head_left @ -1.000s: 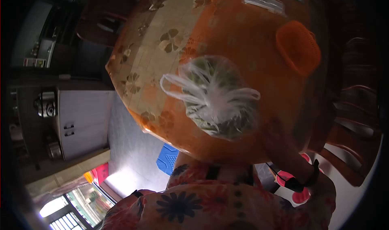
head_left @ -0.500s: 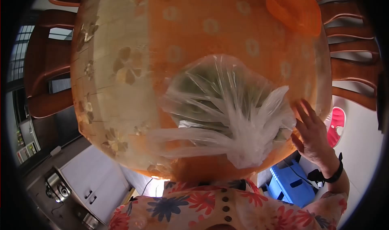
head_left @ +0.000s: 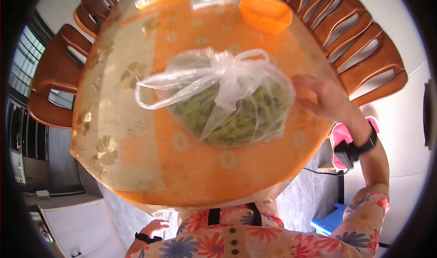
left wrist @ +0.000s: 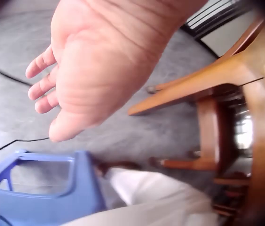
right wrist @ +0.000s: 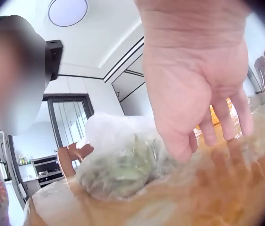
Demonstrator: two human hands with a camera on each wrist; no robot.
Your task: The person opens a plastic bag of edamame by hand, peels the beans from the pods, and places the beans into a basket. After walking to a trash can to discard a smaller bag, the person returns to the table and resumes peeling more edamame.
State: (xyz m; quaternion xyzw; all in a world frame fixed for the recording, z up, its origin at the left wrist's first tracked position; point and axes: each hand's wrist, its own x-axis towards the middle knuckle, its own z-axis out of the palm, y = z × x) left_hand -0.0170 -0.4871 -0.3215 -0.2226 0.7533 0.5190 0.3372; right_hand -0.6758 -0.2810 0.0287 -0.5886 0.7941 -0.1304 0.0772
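A tied clear plastic bag [head_left: 236, 117] full of green pods, perhaps beans, sits on the table with its white knot and loop handles on top. In the right wrist view the bag [right wrist: 116, 172] stands left of the palm. My right hand [head_left: 325, 98] is at the bag's right side, fingertips right at the plastic; its fingers [right wrist: 221, 122] point down over the tabletop, loosely spread. My left hand [head_left: 157, 226] hangs low beyond the table's near edge, holding nothing. In the left wrist view this hand [left wrist: 99, 70] shows its palm and relaxed fingers above the grey floor.
The table [head_left: 182, 171] has a glossy orange and beige patterned cover. An orange basket [head_left: 266, 14] and a white packaged item [head_left: 211, 1] lie at its far end. Wooden chairs [head_left: 59, 76] line both sides. A blue stool [left wrist: 43, 200] stands near my legs.
The head view has shifted to show more of the table's far end. The bag now appears farther from the near edge, my right hand stays beside it, and my left hand has come into view.
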